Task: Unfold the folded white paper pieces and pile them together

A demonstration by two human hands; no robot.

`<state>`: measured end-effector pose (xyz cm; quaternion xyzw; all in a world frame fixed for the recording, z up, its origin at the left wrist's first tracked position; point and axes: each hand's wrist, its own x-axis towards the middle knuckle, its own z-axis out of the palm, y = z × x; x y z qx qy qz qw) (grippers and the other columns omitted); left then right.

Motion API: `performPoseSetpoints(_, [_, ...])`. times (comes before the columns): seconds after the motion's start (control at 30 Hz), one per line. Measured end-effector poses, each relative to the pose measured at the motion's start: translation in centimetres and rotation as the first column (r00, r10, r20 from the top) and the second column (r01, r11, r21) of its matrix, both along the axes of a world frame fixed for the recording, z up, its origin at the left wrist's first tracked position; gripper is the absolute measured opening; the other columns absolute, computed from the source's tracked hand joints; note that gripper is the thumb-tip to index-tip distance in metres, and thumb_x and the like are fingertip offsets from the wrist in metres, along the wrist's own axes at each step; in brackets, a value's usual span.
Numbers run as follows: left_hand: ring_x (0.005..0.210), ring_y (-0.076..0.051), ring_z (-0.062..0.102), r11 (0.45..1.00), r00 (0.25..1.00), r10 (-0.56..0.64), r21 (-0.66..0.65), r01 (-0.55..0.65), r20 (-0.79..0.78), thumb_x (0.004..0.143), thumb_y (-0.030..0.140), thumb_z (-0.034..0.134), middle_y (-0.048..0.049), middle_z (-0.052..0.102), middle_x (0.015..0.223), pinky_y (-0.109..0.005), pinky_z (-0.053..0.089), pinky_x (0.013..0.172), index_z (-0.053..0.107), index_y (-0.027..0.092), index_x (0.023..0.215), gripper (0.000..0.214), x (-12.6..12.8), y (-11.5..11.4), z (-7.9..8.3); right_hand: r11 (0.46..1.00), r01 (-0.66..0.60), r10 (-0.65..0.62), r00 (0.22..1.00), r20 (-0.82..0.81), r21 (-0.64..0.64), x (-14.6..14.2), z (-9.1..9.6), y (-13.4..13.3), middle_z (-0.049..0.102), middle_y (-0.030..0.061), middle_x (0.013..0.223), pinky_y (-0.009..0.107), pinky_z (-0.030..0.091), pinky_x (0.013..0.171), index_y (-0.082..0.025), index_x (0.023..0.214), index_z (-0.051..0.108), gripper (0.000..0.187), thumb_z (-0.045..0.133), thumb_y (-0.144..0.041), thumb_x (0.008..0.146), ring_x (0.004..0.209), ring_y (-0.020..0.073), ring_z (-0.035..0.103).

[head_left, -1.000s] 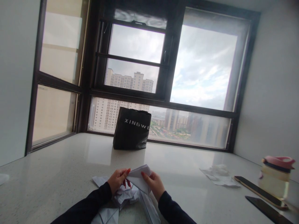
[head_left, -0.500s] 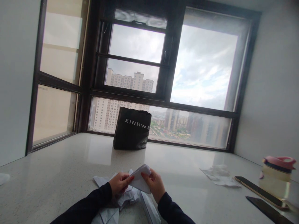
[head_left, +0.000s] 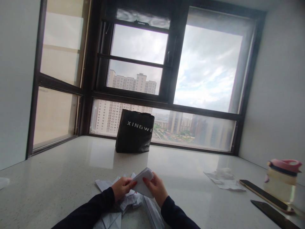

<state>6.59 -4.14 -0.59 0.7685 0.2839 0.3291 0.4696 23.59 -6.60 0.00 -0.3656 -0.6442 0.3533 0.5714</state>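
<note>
A piece of folded white paper (head_left: 143, 183) is held up between both hands, above the counter. My left hand (head_left: 122, 188) pinches its left edge with the thumb on top. On the paper's right side, my right hand (head_left: 157, 189) grips it, the thumb pressed on the near face and the fingers behind. Beneath the hands lies a loose heap of folded white papers (head_left: 130, 202), partly hidden by them. One flat creased paper (head_left: 111, 220) lies at the bottom, and a long folded strip (head_left: 152, 212) lies under my right wrist.
A black bag (head_left: 134, 133) with white lettering stands by the window. To the right are a crumpled tissue (head_left: 224, 178), a phone (head_left: 264, 194), a dark flat object (head_left: 274, 214) and a bottle with a pink lid (head_left: 282, 183). A white item (head_left: 3, 182) sits at the far left.
Both hands keep hold of the folded paper in nearly the same place. The right thumb has shifted slightly to the left on it.
</note>
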Motion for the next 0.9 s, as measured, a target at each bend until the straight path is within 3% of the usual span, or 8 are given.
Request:
performPoseSetpoints(0.23, [0.039,-0.006,0.021,0.996,0.997,0.063,0.064,-0.060,-0.045,0.068,0.064,0.032,0.0072,0.023,0.042,-0.019,0.013,0.037,0.054,0.012,0.065,0.057,0.11,-0.25,0.24,1.000,-0.014,0.013,1.000,0.013,0.019,0.05,0.11,-0.05,0.059,0.0020,0.066,0.026,0.043,0.054,-0.017,0.073,0.050,0.031,0.056,-0.046,0.064,0.063,0.0175,0.055])
performPoseSetpoints(0.47, [0.036,-0.005,0.020,0.996,0.996,0.086,0.030,-0.086,-0.009,0.067,0.064,0.035,0.0091,0.023,0.038,-0.020,0.012,0.036,0.044,0.015,0.063,0.050,0.24,-0.08,-0.23,0.998,0.025,-0.026,0.999,0.022,0.062,0.05,-0.02,0.17,0.058,0.0010,0.065,0.025,0.043,0.054,-0.018,0.072,0.050,0.032,0.056,-0.048,0.063,0.061,0.0162,0.054])
performPoseSetpoints(0.67, [0.034,-0.006,0.028,0.996,0.996,0.084,0.025,-0.084,-0.005,0.066,0.062,0.039,0.0081,0.032,0.039,-0.019,0.019,0.036,0.044,0.015,0.066,0.047,0.10,-0.03,-0.29,0.998,0.030,-0.031,0.999,0.031,0.060,0.13,-0.16,0.25,0.059,0.0016,0.067,0.025,0.043,0.055,-0.017,0.072,0.049,0.033,0.055,-0.048,0.064,0.062,0.0159,0.054])
performPoseSetpoints(0.9, [0.038,-0.006,0.026,0.994,0.994,0.104,0.034,-0.103,-0.022,0.066,0.062,0.039,0.0088,0.029,0.041,-0.019,0.018,0.038,0.046,0.014,0.067,0.049,0.16,-0.43,0.16,0.999,-0.013,0.012,0.999,0.030,0.033,0.15,-0.29,0.27,0.059,0.0020,0.068,0.026,0.043,0.055,-0.017,0.075,0.048,0.032,0.056,-0.047,0.065,0.063,0.0165,0.054])
